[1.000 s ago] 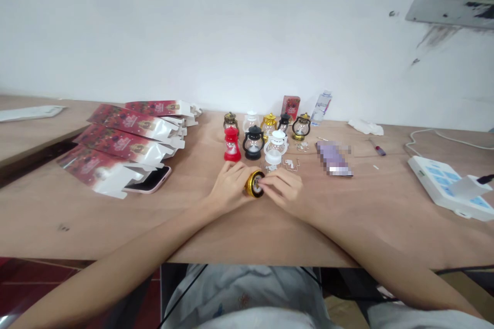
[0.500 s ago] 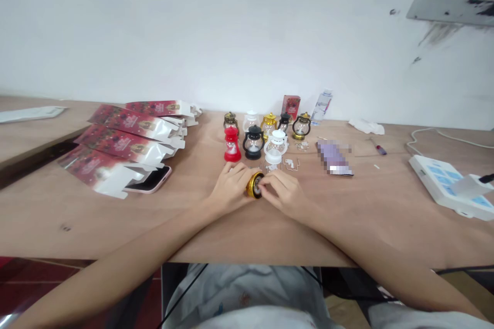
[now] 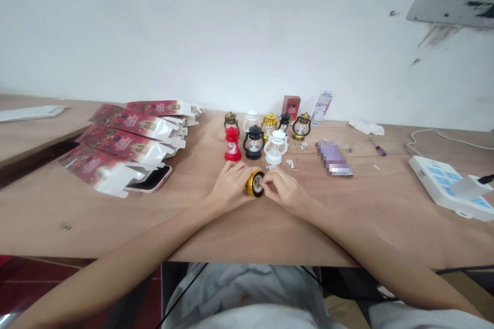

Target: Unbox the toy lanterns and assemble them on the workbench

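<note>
My left hand [image 3: 230,185] is wrapped round a small gold lantern [image 3: 250,183], which lies on its side with its round, dark-rimmed underside turned to the right. Pale parts show inside that underside. At its right edge, my right hand [image 3: 284,189] has thumb and fingertips pinched together; anything between them is too small to make out. Just beyond the hands stand a red lantern [image 3: 232,145], a black lantern [image 3: 253,144] and a white lantern [image 3: 275,148]. Several more lanterns are behind these, among them a gold one [image 3: 269,124] and a bronze one [image 3: 301,127].
Thin wire pieces [image 3: 292,164] lie beyond my right hand. Flattened red boxes [image 3: 111,141] cover the left, partly over a phone [image 3: 154,181]. To the right are a purple packet [image 3: 334,157], a screwdriver [image 3: 380,150] and a power strip [image 3: 436,180]. A bottle [image 3: 321,108] stands at the back.
My right fingers have drawn back slightly to the right from the gold lantern's underside, so more of it shows. The left hand keeps its hold.
</note>
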`<state>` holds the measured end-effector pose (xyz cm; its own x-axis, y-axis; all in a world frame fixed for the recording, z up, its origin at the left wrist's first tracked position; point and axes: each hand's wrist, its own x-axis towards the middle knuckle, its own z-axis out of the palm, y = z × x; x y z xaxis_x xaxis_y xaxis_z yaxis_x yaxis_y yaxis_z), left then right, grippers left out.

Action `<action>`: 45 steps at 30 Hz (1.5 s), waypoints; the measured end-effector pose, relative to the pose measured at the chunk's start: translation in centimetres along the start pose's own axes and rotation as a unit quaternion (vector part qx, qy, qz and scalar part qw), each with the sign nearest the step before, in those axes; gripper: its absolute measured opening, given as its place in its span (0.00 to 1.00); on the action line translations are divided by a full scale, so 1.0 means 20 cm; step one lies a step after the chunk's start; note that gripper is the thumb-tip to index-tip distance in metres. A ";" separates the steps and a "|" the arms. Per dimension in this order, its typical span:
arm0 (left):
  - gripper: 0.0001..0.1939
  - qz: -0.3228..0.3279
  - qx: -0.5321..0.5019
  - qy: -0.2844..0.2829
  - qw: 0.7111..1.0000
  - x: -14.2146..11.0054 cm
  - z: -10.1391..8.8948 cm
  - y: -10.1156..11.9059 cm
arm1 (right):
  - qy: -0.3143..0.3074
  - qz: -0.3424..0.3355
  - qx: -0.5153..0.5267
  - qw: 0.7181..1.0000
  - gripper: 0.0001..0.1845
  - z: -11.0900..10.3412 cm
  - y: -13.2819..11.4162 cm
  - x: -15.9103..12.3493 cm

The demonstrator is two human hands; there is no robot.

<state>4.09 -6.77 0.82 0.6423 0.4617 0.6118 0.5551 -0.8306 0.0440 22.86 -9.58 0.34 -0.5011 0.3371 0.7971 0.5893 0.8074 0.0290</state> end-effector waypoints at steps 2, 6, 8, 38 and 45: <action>0.17 -0.002 0.000 0.000 1.000 0.00 0.00 0.00 | -0.004 0.003 0.007 1.000 0.05 -0.01 0.00 0.00; 0.16 0.008 0.002 0.010 1.000 0.01 0.00 0.01 | 0.009 -0.008 -0.003 1.000 0.04 -0.02 -0.01 0.00; 0.15 0.012 -0.002 0.014 1.000 0.00 -0.01 0.01 | 0.022 -0.008 -0.016 1.000 0.05 -0.03 -0.02 0.00; 0.18 0.025 0.012 0.025 0.999 0.01 0.01 0.01 | 0.088 -0.061 -0.106 0.989 0.05 0.00 -0.01 0.01; 0.17 0.021 0.023 0.039 0.999 0.00 0.01 0.01 | 0.051 -0.005 0.001 0.999 0.06 -0.03 -0.02 0.01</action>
<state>4.27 -6.82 0.76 0.6235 0.3987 0.6725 0.5532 -0.8328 -0.0191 22.92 -10.09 0.72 -0.4392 0.2782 0.8542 0.5834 0.8114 0.0357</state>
